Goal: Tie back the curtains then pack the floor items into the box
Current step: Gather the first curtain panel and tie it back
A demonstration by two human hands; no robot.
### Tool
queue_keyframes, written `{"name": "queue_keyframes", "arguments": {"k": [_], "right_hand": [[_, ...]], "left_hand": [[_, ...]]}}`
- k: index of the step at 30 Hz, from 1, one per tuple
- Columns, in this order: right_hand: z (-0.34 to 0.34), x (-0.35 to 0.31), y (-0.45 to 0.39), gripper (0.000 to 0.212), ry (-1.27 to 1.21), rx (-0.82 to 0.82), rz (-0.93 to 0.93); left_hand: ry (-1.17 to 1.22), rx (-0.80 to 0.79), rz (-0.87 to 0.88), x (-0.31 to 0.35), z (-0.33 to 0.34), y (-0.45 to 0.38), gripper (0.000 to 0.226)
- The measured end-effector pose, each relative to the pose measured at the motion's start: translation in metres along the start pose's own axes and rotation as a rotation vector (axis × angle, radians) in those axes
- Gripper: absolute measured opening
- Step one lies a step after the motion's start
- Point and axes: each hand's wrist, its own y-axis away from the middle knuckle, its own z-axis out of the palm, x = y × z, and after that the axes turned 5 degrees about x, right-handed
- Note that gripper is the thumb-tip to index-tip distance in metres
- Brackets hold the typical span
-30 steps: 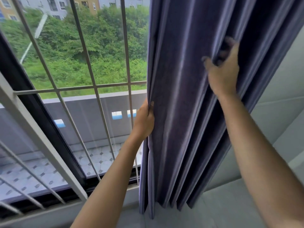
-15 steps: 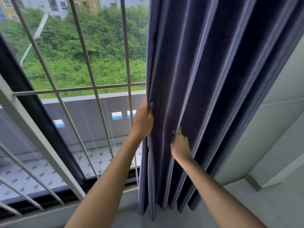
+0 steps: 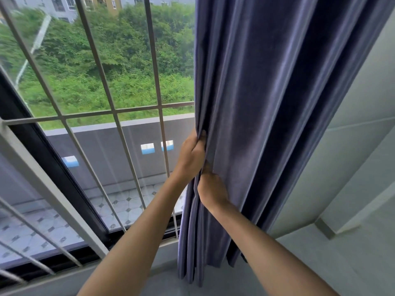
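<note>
Blue-grey curtain (image 3: 267, 124), fingertips hidden

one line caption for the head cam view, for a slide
Both hands, left above right, grip the window-side edge of a purple curtain beside a barred window.

Curtain (image 3: 267, 103) top beyond the frame; fingertips behind its folds.

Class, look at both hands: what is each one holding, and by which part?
Both hold the curtain by its window-side edge: left hand above, right hand just below.
</note>
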Motion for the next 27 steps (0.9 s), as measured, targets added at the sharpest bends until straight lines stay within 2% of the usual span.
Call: {"name": "queue_keyframes", "arguments": {"k": [4, 10, 15, 17, 20, 22, 23, 24, 27], "right_hand": [[0.002, 0.001, 0.003, 0.039, 0.003, -0.048, 0.004], [0.012, -0.003, 0.007, 0.046, -0.017, -0.027, -0.031], [0.025, 0.0, 0.012, 0.051, -0.037, -0.033, -0.023], [0.038, 0.007, 0.023, 0.057, -0.034, -0.111, -0.01], [0.05, 0.019, 0.041, 0.055, -0.067, -0.28, -0.015], [0.05, 0.028, 0.045, 0.054, -0.104, -0.325, -0.028], [0.044, 0.032, 0.043, 0.05, -0.129, -0.277, -0.038], [0.034, 0.036, 0.036, 0.044, -0.163, -0.153, -0.057], [-0.025, 0.045, 0.001, 0.026, -0.259, 0.41, -0.173]], "left_hand": [[-0.088, -0.008, 0.004, 0.012, 0.004, 0.002, 0.034], [-0.17, 0.107, 0.132, 0.031, 0.006, -0.02, 0.035], [-0.286, 0.077, 0.182, 0.019, 0.006, -0.033, 0.028], [-0.297, 0.057, 0.181, 0.019, 0.004, -0.036, 0.028], [-0.29, 0.044, 0.173, 0.017, -0.001, -0.041, 0.027], [-0.293, 0.051, 0.157, 0.016, -0.005, -0.043, 0.025], [-0.293, 0.057, 0.153, 0.016, -0.006, -0.044, 0.024], [-0.291, 0.062, 0.152, 0.015, -0.008, -0.045, 0.024], [-0.281, 0.068, 0.149, 0.014, -0.009, -0.045, 0.023]]}}
